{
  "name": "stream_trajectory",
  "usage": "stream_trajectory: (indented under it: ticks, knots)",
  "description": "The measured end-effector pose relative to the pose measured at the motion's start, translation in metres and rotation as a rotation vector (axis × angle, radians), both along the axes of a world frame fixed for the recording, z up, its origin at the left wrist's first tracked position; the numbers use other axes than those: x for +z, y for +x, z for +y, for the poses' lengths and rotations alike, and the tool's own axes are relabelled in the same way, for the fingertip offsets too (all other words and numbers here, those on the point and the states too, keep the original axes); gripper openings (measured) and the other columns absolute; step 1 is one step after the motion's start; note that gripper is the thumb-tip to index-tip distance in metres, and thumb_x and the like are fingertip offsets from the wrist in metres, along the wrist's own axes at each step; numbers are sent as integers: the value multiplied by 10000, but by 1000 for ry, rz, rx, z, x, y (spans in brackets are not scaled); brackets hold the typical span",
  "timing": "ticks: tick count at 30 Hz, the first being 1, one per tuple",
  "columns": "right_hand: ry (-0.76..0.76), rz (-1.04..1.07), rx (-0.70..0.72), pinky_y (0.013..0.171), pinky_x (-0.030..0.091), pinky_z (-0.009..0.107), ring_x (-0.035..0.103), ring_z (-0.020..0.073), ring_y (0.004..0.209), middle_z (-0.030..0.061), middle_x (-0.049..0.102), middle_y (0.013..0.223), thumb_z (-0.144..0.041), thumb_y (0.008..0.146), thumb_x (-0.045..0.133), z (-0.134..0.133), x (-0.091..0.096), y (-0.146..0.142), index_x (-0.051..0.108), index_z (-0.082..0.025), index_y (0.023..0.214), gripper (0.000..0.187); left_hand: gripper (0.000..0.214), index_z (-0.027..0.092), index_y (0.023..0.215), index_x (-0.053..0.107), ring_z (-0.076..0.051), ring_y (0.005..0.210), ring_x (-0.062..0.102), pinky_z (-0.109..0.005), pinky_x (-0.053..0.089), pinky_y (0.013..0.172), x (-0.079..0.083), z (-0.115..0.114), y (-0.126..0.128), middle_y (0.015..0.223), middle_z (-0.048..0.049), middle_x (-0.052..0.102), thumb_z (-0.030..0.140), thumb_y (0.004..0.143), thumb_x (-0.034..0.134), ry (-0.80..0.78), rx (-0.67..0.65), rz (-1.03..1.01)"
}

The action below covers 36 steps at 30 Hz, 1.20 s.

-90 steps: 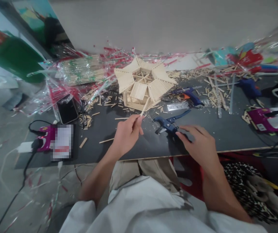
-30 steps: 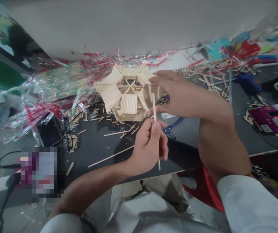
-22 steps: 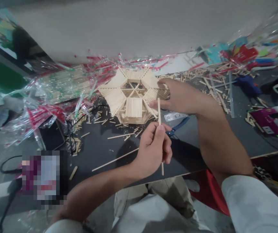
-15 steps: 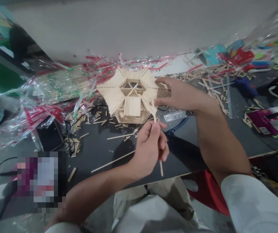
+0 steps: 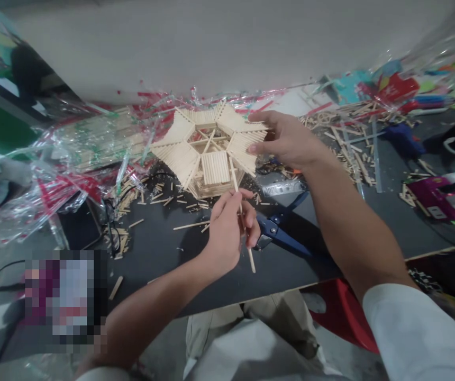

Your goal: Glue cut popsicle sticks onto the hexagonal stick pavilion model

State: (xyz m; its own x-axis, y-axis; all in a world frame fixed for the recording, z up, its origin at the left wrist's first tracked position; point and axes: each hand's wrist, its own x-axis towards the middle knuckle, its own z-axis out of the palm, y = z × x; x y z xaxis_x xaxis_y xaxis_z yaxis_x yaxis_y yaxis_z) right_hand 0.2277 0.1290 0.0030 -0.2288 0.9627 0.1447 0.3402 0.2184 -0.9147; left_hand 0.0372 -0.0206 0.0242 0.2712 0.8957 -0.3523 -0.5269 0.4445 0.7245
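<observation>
My left hand [image 5: 227,230] is shut on a thin wooden stick [image 5: 250,259], which passes through the fingers. The stick's upper end reaches over the edge of a hexagonal pavilion model built from wooden sticks [image 5: 215,168]; contact cannot be made out. My right hand [image 5: 287,140] grips the right roof panel of the model between fingers and thumb. Below both hands lie blue-handled cutting pliers [image 5: 279,235], nearest my left hand and partly hidden behind it.
Crumpled cellophane wrap [image 5: 84,143] and a bundle of sticks lie left of the model on the black board [image 5: 164,259]. Loose sticks are scattered around. A dark phone [image 5: 80,225], a blue glue gun [image 5: 402,140] and a purple device [image 5: 429,196] lie nearby.
My right hand has moved up onto the model, which has turned slightly. My left hand has moved left with the stick, and the pliers now show below my hands.
</observation>
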Motion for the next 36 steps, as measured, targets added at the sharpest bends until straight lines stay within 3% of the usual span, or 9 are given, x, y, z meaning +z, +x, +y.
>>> stream_trajectory:
  ticks: [5, 8, 13, 17, 22, 29, 36]
  knots:
    - [146, -194, -142, 1009, 585, 542, 678, 339, 1165, 134, 663, 1367, -600, 730, 857, -17, 14, -5, 656, -221, 1280, 697, 151, 213, 874, 508, -80, 276, 453, -181, 265, 297, -4, 6, 0, 545, 88, 500, 290, 1003, 504, -26, -19, 55]
    - [300, -278, -154, 1060, 557, 533, 642, 333, 1250, 117, 659, 1378, -509, 865, 761, -31, 27, -14, 676, -252, 1240, 462, 136, 218, 881, 496, -85, 286, 472, -173, 272, 294, -6, 6, -1, 542, 90, 503, 303, 984, 516, 10, -29, 62]
    - [427, -430, -166, 1103, 490, 591, 655, 344, 1211, 81, 735, 1228, -395, 896, 713, -46, 36, -30, 713, -276, 1076, 215, 155, 207, 879, 502, -76, 297, 469, -168, 289, 297, -6, 5, -1, 530, 91, 486, 240, 1014, 433, 9, -21, 72]
    - [497, -435, -88, 1067, 495, 545, 672, 315, 1178, 101, 747, 1205, -377, 958, 628, -49, 31, -43, 726, -224, 1056, 205, 182, 205, 861, 495, -69, 292, 450, -174, 260, 301, -1, 7, -1, 530, 90, 479, 206, 1025, 418, -21, 13, 77]
    - [543, -456, -29, 1116, 427, 534, 638, 292, 1208, 97, 728, 1238, -352, 1075, 407, -51, 18, -57, 713, -244, 1061, 324, 205, 204, 844, 493, -67, 292, 426, -184, 246, 314, 1, 11, -3, 520, 86, 466, 187, 1028, 405, -62, 11, 54]
    - [522, -494, -17, 1132, 418, 534, 618, 294, 1240, 76, 721, 1257, -218, 996, 451, -55, 19, -60, 706, -269, 1134, 294, 176, 212, 846, 487, -70, 296, 426, -193, 228, 330, -1, 11, -4, 518, 86, 467, 197, 1012, 431, -36, 6, 54]
    - [481, -509, -12, 1121, 432, 574, 608, 309, 1263, 61, 715, 1295, -235, 994, 457, -58, 23, -59, 720, -302, 1137, 307, 156, 211, 857, 489, -66, 309, 430, -187, 231, 338, -2, 13, -5, 532, 89, 458, 244, 1009, 477, -60, 8, 53]
